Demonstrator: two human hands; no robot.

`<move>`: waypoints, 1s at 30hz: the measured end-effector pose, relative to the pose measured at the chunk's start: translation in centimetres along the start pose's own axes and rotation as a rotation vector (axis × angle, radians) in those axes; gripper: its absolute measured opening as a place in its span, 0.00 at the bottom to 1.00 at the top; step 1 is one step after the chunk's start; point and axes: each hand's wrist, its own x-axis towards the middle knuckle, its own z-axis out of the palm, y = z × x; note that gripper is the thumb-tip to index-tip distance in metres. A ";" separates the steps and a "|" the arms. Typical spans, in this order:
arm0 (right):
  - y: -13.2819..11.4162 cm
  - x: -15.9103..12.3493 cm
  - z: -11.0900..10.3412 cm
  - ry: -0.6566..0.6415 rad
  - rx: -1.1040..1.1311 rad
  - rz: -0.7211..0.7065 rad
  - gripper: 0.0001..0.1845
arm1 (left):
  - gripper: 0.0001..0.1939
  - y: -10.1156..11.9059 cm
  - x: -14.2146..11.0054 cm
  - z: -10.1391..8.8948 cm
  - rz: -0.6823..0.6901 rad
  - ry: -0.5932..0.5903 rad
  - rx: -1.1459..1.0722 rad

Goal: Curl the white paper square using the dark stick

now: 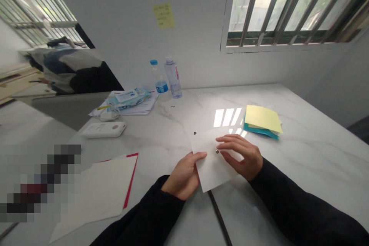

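A white square sheet of paper [211,167] lies on the marble table [311,153] in front of me. My left hand [184,175] pinches its left edge, thumb on top of the sheet. My right hand [240,153] rests on the sheet's right part with fingers stretched flat and pressed down. A small dark round object [217,151] sits on the paper just off my right fingertips. Another tiny dark object [195,133] lies on the table by the sheet's far corner.
Yellow and teal paper sheets [262,120] lie to the right. White and red sheets [106,188] lie at the left. Further back are two water bottles [170,77], a wipes pack on papers [128,100] and a white device [104,129]. A dark seam [219,217] crosses the table.
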 end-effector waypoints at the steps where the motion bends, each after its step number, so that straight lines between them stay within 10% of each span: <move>1: 0.2 0.0 -0.1 0.063 0.001 0.102 0.15 | 0.17 0.1 0.0 0.0 0.010 0.004 0.012; 10: 4.2 -0.8 0.8 -0.033 0.785 1.071 0.49 | 0.19 1.2 -0.4 -0.1 0.074 -0.003 0.172; 25: 1.8 -0.3 2.0 -0.011 0.936 1.028 0.24 | 0.26 1.8 -0.4 -0.4 0.169 -0.118 0.437; 30: 2.8 -0.1 1.2 0.101 0.936 0.989 0.25 | 0.27 4.1 0.0 -1.8 0.403 0.068 0.803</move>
